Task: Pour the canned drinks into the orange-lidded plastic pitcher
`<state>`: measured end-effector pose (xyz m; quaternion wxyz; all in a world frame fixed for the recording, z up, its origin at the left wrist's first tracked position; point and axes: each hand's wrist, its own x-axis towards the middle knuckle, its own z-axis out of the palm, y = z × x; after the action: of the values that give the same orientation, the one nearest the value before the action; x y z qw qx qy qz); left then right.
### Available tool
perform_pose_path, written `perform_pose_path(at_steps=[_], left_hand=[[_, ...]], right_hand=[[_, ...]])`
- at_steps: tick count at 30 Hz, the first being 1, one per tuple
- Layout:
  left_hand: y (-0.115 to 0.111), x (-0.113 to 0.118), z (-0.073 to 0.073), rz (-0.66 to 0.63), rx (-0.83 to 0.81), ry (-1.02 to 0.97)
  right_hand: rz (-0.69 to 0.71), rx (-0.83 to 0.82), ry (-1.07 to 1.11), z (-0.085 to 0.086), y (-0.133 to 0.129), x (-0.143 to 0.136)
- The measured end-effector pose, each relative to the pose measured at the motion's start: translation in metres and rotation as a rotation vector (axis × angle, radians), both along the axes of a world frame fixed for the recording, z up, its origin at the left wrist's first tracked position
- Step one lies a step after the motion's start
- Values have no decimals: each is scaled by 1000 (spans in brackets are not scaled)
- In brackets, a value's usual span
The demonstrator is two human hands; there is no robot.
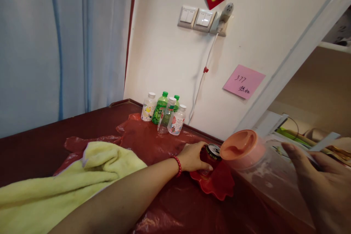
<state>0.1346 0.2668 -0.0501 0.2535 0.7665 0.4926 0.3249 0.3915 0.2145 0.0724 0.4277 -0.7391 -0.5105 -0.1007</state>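
Observation:
My left hand point(193, 158), with a red bead bracelet at the wrist, is wrapped round a dark red drink can point(213, 150) with a silver top. The can stands upright by a red wavy-edged dish point(222, 182); I cannot tell whether it rests in the dish. My right hand point(323, 186) grips a clear plastic jug point(274, 179) with an orange lid point(241, 146). The jug is tilted, its lid pointing left close to the can. Its lower end runs out of view behind my right hand.
Several bottles point(166, 117) with green or white caps stand by the wall. A yellow towel point(109, 168) lies on the red plastic sheet point(142, 139) at left. A white cable point(201, 84) hangs from a wall socket. Shelves point(333, 46) are at right.

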Motion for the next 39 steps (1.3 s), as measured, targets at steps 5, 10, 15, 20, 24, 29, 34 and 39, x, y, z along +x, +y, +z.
perform_pose_path(at_steps=[5, 10, 15, 20, 24, 29, 34, 39], left_hand=[[0, 0, 0, -2, 8, 2], [0, 0, 0, -2, 2, 8], [0, 0, 0, -5, 14, -1], [0, -1, 0, -7, 1, -3], [0, -1, 0, -7, 2, -5], [0, -1, 0, -9, 3, -11], [1, -1, 0, -7, 2, -11], [0, 0, -1, -5, 3, -2]], right_hand=[[2, 24, 10, -4, 2, 5], [9, 29, -26, -7, 4, 13], [22, 36, -34, -9, 5, 13], [14, 43, -20, -9, 4, 9], [19, 45, -13, -7, 2, 6], [26, 54, -17, -6, 2, 7], [2, 32, -5, -4, 1, 6], [5, 16, -10, -2, 0, 4]])
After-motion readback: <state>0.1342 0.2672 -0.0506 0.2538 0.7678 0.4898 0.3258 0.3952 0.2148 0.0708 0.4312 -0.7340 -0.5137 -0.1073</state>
